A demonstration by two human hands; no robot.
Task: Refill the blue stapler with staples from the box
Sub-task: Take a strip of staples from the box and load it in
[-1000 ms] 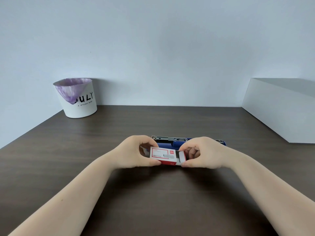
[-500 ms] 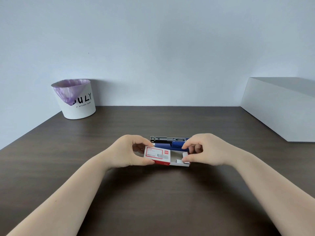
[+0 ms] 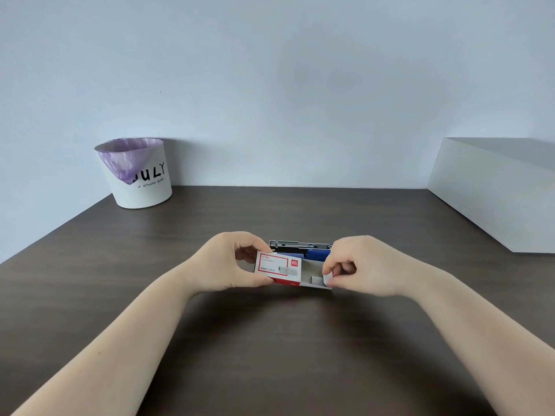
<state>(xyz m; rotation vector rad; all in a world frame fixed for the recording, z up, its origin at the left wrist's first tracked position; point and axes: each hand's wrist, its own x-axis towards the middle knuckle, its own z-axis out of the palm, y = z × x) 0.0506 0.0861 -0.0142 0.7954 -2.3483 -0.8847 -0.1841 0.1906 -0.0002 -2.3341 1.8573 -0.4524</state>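
Observation:
A small red-and-white staple box (image 3: 277,268) is held just above the dark table. My left hand (image 3: 231,262) grips its outer sleeve at the left end. My right hand (image 3: 360,267) pinches the end of the inner tray (image 3: 315,276), which sticks out to the right of the sleeve. A small grey strip lies in the exposed tray. The blue stapler (image 3: 303,250) lies right behind the box with its metal magazine showing; my right hand hides its right end.
A white bin (image 3: 141,181) with a purple liner stands at the back left by the wall. A large white block (image 3: 495,202) sits along the right edge. The dark wooden table (image 3: 285,340) stretches toward me.
My right hand has drawn the inner tray further out to the right, and the sleeve has shifted a little left in my left hand. The stapler has not moved.

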